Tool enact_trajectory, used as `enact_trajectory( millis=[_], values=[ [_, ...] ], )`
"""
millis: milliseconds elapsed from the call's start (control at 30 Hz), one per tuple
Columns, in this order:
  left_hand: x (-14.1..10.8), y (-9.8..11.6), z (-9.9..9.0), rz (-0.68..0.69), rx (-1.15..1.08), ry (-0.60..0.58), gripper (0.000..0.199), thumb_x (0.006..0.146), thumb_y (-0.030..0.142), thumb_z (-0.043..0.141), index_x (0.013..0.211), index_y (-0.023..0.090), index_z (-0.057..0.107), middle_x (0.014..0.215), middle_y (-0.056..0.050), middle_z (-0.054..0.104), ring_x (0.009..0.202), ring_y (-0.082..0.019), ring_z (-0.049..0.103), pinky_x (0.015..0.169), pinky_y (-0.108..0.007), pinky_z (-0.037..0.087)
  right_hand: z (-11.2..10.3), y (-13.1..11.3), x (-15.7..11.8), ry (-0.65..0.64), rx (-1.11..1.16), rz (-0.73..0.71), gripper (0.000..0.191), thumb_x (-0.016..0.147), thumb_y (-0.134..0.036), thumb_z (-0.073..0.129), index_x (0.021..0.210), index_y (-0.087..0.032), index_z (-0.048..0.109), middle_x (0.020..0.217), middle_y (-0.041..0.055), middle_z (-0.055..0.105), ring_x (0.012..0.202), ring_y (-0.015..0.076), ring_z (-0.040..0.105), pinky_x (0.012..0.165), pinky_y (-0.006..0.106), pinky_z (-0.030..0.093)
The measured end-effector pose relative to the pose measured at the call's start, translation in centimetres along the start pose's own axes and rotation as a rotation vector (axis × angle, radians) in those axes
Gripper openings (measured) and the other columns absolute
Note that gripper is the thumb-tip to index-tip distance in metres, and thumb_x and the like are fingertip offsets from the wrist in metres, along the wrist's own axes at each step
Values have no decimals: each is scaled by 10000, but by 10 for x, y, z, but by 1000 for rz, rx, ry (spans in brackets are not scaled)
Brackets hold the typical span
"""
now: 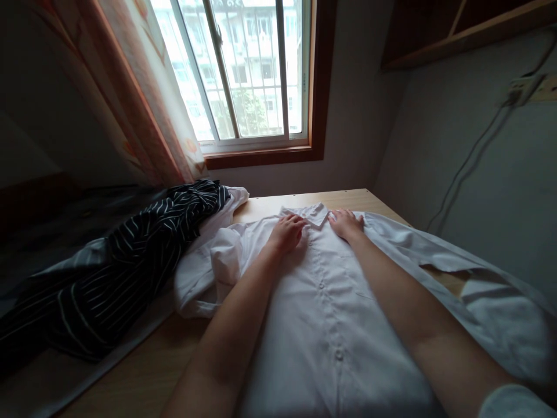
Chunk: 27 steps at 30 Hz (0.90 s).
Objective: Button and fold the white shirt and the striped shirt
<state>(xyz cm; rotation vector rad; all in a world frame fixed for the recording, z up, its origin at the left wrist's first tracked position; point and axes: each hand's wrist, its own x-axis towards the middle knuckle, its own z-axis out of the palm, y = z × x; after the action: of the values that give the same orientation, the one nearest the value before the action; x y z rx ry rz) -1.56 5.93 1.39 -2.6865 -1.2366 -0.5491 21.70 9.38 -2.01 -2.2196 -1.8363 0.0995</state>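
A white button-up shirt lies front up on the wooden table, its collar toward the window and its buttons running down the middle. My left hand rests on the shirt just left of the collar, fingers loosely bent and apart, holding nothing that shows. On the other side of the collar, my right hand lies on the shoulder with its fingers spread. One sleeve is bunched at the left; the other stretches out to the right, rumpled.
A black garment with white stripes is heaped at the left over white cloth. The pale wooden table meets the wall below a window. A curtain hangs at the left. On the right wall, a cable runs down from a socket.
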Motion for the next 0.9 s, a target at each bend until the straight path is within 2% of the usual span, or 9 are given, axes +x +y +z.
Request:
enact_trajectory(
  millis=[67,233,400,500,700,900],
  values=[
    [2,6,5,3,5,2,329,930,183,449,1157,197,688,1230,-80,668,1173,-231,553,1049,-361,431,0,0,0,0,-5,3,545,986,-505,266,1462,-312,449,1583,65,345,1438,287,274,1127,656,172],
    [2,4,13,-47,-2,-5,319,915,178,482,1179,192,660,1219,-80,662,1156,-229,562,1019,-342,453,-1,0,0,3,-3,-20,530,988,-486,288,1454,-301,461,1569,72,367,1423,291,294,1121,658,183],
    [4,3,9,-156,-27,-16,258,895,193,519,1115,199,653,1153,-70,676,1093,-216,604,978,-311,478,-3,-2,-4,19,13,-31,496,991,-450,315,1415,-286,513,1524,99,424,1385,307,333,1109,663,196],
    [4,3,6,-175,-39,-25,213,911,224,514,1023,206,694,1097,-61,697,1039,-210,630,943,-303,499,-4,-3,-4,30,26,-38,481,993,-438,318,1397,-283,529,1507,106,441,1375,309,342,1104,674,198],
    [4,-8,13,-79,-133,20,219,907,216,552,976,240,758,1098,-25,735,1022,-191,660,981,-308,492,-2,-3,-2,42,22,-38,460,993,-441,322,1365,-290,547,1480,101,469,1371,309,352,1097,686,203],
    [5,-16,21,-19,-206,86,164,877,235,616,938,231,768,1058,-37,738,996,-202,659,934,-322,515,-1,-2,-2,42,18,-41,462,993,-449,320,1365,-291,543,1480,97,469,1380,308,345,1098,684,206]
  ],
)
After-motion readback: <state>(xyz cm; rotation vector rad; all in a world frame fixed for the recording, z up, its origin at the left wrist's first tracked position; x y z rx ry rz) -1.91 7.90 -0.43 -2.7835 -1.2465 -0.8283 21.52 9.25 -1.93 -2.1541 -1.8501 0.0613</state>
